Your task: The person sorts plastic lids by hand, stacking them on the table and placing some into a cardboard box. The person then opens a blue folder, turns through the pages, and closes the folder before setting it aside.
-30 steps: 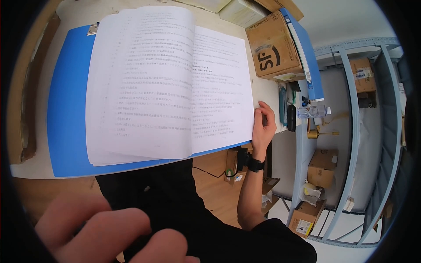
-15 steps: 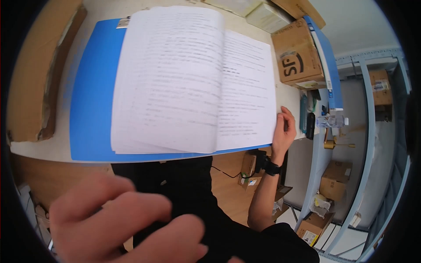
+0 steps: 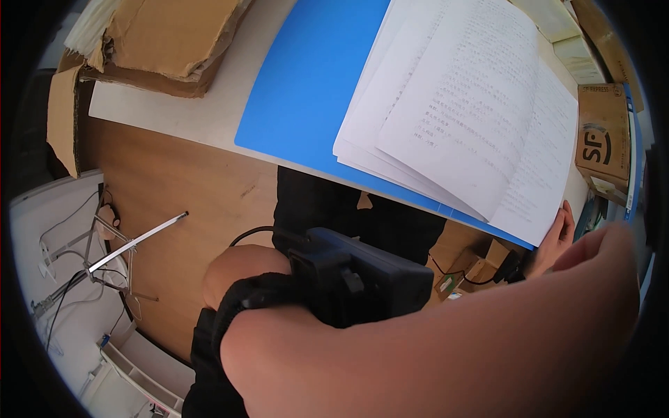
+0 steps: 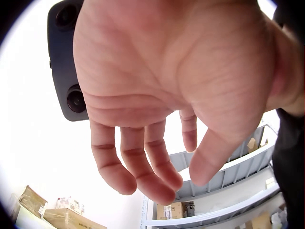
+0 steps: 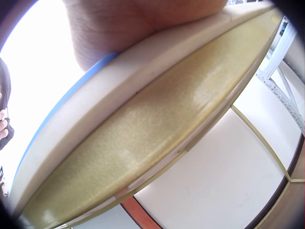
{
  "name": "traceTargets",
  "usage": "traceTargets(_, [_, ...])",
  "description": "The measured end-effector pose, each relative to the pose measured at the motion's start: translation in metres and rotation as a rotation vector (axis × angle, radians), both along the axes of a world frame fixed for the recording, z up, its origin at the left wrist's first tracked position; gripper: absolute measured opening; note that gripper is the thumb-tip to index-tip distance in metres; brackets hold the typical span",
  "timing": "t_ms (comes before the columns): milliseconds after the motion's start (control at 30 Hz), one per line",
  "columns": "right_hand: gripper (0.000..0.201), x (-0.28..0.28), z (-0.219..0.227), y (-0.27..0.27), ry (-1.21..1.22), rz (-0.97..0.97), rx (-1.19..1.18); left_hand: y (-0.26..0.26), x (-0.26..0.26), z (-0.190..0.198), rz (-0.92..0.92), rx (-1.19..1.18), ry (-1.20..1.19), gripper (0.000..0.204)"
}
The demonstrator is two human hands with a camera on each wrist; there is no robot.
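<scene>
My left hand (image 3: 446, 348) is raised close to the head camera, its wrist and back blurred large across the bottom of the head view. In the left wrist view the palm of the left hand (image 4: 176, 71) shows, fingers loosely bent, nothing in them. My right hand (image 3: 555, 237) rests at the near right corner of the printed pages (image 3: 460, 118), its fingers loosely curved. The pages lie open on a blue folder (image 3: 300, 83). In the right wrist view, the heel of the right hand (image 5: 147, 24) leans on the table edge (image 5: 109, 90).
A torn cardboard box (image 3: 160, 42) sits on the table's left end, an SF express carton (image 3: 601, 139) at the right. A metal stand (image 3: 129, 247) is on the floor at left. Shelving (image 4: 219, 183) appears in the left wrist view. A black camera (image 3: 362, 272) is strapped to my left wrist.
The head view has swung left, so the pages and folder appear further right and tilted. My left hand has moved from the lower left across the bottom; the right hand stays by the pages.
</scene>
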State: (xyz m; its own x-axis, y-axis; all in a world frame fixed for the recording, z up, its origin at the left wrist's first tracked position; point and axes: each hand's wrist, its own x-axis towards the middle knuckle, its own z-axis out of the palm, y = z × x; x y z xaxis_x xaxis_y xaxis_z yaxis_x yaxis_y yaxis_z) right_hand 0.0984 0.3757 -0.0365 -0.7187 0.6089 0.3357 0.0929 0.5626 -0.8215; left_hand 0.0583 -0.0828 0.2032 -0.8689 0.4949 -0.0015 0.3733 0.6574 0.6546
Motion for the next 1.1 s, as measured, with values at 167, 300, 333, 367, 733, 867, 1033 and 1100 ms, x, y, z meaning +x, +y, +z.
traceTargets(167, [0.026, 0.012, -0.014, 0.033, -0.06, -0.044, -0.075, 0.011, -0.016, -0.002, 0.025, 0.01, -0.035, 0.015])
traceTargets(300, [0.02, 0.014, -0.018, 0.038, -0.025, -0.071, 0.12, 0.01, -0.015, -0.011, -0.026, 0.13, -0.031, 0.014])
traceTargets(333, [0.02, 0.014, -0.012, 0.029, -0.026, -0.072, 0.117, 0.013, -0.017, -0.014, -0.042, 0.166, -0.031, 0.013])
traceTargets(367, [0.02, 0.013, -0.01, 0.026, -0.027, -0.07, 0.109, 0.018, -0.019, -0.017, -0.054, 0.197, -0.031, 0.013])
traceTargets(733, [0.021, 0.013, -0.027, 0.039, -0.002, -0.1, -0.129, 0.007, -0.01, -0.021, 0.044, 0.215, -0.066, 0.011])
traceTargets(867, [0.018, 0.014, -0.011, 0.025, -0.03, -0.086, 0.11, 0.029, -0.02, -0.042, -0.043, 0.408, -0.075, 0.011])
traceTargets(1033, [0.018, 0.015, -0.01, 0.02, -0.022, -0.114, 0.028, 0.042, -0.024, -0.054, -0.066, 0.516, -0.077, 0.012])
traceTargets(1100, [0.019, 0.013, -0.009, 0.021, -0.029, -0.087, 0.143, 0.04, -0.02, -0.058, -0.04, 0.518, -0.099, 0.012])
